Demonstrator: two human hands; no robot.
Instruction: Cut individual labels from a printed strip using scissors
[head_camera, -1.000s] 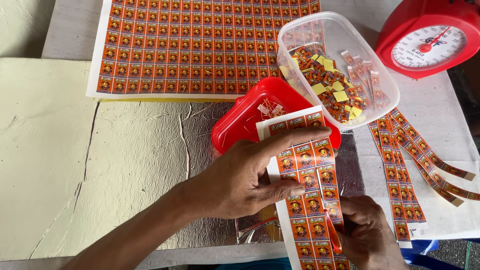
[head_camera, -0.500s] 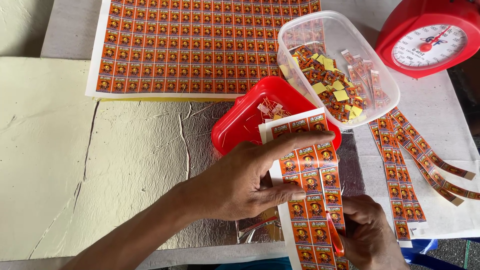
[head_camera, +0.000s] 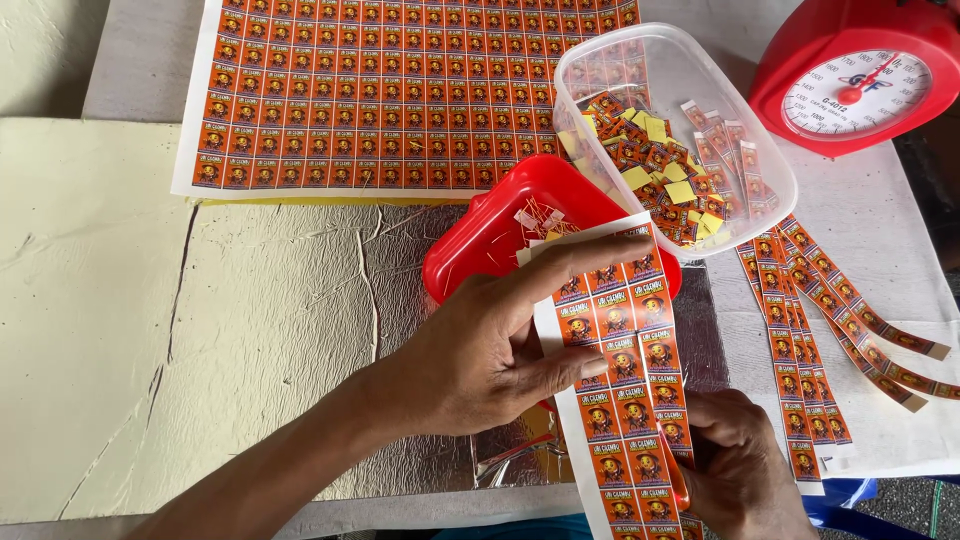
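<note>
My left hand (head_camera: 490, 350) holds a long strip of orange printed labels (head_camera: 615, 340), three labels wide, with forefinger along its top and thumb on its left edge. My right hand (head_camera: 740, 470) is at the strip's lower right, closed on orange-handled scissors (head_camera: 675, 470) that cut into the strip between two columns. The strip lies over a shallow red tray (head_camera: 500, 225) with a few paper scraps in it.
A large uncut sheet of the same orange labels (head_camera: 400, 90) lies at the back. A clear plastic tub (head_camera: 670, 130) holds several cut labels and yellow bits. Cut strips (head_camera: 840, 320) fan out at right. A red dial scale (head_camera: 860, 75) stands far right.
The label strip has slid slightly up and away under my left hand. My right hand with the scissors stays low at the strip's right side.
</note>
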